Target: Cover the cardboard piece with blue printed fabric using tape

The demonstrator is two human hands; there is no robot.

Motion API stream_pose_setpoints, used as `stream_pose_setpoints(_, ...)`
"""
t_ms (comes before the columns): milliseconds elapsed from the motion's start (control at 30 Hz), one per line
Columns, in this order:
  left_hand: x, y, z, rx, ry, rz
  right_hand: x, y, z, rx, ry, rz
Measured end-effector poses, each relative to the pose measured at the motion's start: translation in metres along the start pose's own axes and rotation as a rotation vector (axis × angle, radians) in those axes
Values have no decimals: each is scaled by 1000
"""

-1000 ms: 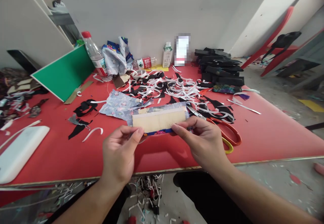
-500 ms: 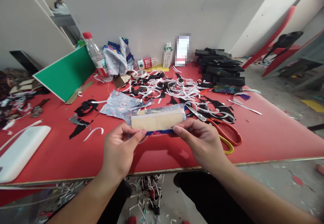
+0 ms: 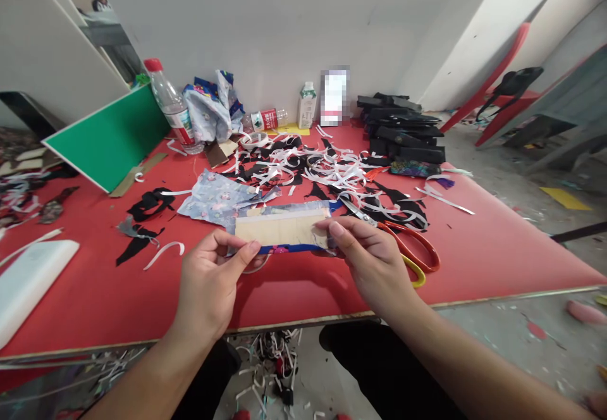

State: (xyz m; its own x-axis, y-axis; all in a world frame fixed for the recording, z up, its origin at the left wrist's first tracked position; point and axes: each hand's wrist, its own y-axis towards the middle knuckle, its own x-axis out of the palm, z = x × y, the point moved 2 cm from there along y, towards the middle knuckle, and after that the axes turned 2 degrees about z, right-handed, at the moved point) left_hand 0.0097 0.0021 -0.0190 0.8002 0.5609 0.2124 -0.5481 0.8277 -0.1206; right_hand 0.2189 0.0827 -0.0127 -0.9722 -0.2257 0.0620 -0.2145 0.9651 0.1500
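Observation:
Between my hands, just above the table, is a beige rectangular panel backed with patterned fabric. A white strip runs along its far edge, and blue fabric is folded up along its near edge. My left hand is closed on its near left corner, thumb on top. At the right end, my right hand is closed, index fingertip and thumb over the panel's edge; its other fingers are partly hidden. Close to my right hand lie scissors with red and yellow handles. A light-blue patterned cloth piece lies just behind the panel.
White strips and black scraps cover the red table's middle. Behind stand a red-capped bottle, a small carton-like bottle and a blurred phone. Black pouches are stacked right; a green board leans left.
My right fingers have shifted from the panel's near right corner up onto its right end. My left hand keeps its pinch. The whole view has shifted slightly.

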Motion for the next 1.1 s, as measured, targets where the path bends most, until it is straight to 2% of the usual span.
stream_pose_setpoints(133,-1,1,1,29,-3,30,-1,2,1,0,47,-26)
stream_pose_setpoints(200,-1,2,2,38,-1,53,-1,1,2,-22,-25,-44)
stream_pose_setpoints(333,-1,2,4,29,-30,71,-4,-1,2,-146,-186,35)
stream_pose_setpoints(433,1,2,5,10,-54,77,-4,-1,-3,-193,-205,81)
stream_pose_setpoints(600,1,1,4,25,-28,51,0,-2,-7,-15,-88,158)
stream_pose_setpoints(733,-1,0,5,143,76,24,4,-2,-3,187,67,164)
stream_pose_setpoints(867,5,-10,5,252,-123,-20,9,-5,0,317,320,176)
stream_pose_setpoints(967,14,-20,-5,187,-141,-129,19,-14,-3,407,471,161)
stream_pose_setpoints(1100,24,-27,-17,96,-91,-248,31,-27,-7,485,515,119)
